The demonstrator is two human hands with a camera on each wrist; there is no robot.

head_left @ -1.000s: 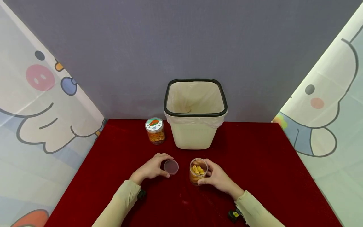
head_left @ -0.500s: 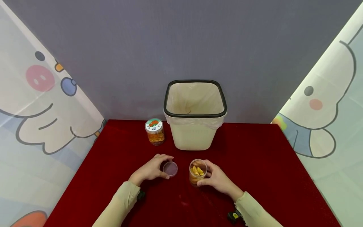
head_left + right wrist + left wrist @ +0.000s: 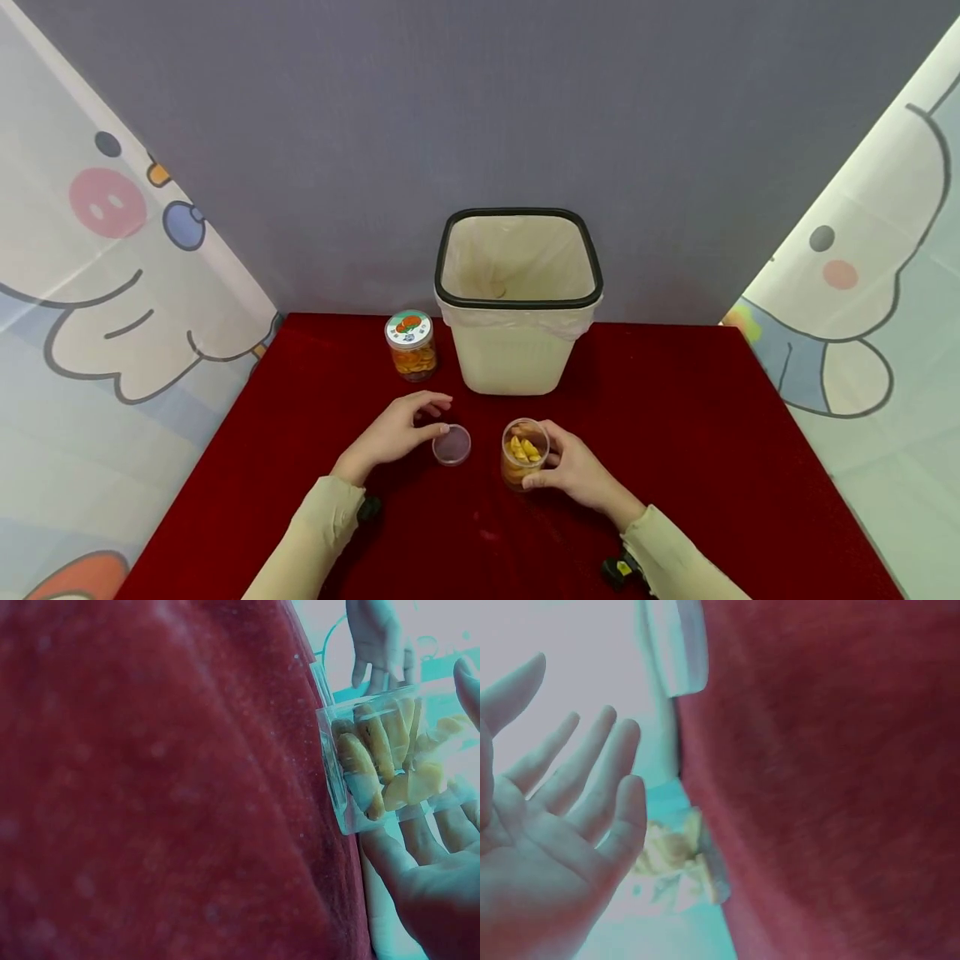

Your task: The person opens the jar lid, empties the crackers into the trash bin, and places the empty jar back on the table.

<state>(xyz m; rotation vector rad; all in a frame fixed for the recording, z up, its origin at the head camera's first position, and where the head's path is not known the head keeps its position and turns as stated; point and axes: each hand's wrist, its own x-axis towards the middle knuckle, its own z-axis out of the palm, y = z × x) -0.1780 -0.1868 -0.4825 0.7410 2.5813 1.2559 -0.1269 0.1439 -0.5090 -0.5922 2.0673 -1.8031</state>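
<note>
My right hand [image 3: 581, 471] grips an open clear plastic jar [image 3: 513, 479] from its right side, thumb at the front. Yellow-orange dried fruit pieces [image 3: 523, 451] fill part of it; the right wrist view shows the slices [image 3: 379, 746] through the wall. To the left of this jar a round clear lid [image 3: 452, 447] lies flat on the red cloth. My left hand [image 3: 390, 433] hovers just left of the lid, thumb tip overlapping its rim in the head view. In the left wrist view the left hand [image 3: 562, 817] has loosely extended fingers and holds nothing.
A white bin [image 3: 513, 358] with a black rim and a plastic liner stands at the back middle. Beside it, on the left, sits a closed jar [image 3: 412, 360] of orange slices with a printed lid. A grey wall [image 3: 517, 100] rises behind the red cloth [image 3: 675, 417].
My left hand has shifted slightly back and away from the lid, its fingers leaving the lid's sides. The right hand and its jar stay put.
</note>
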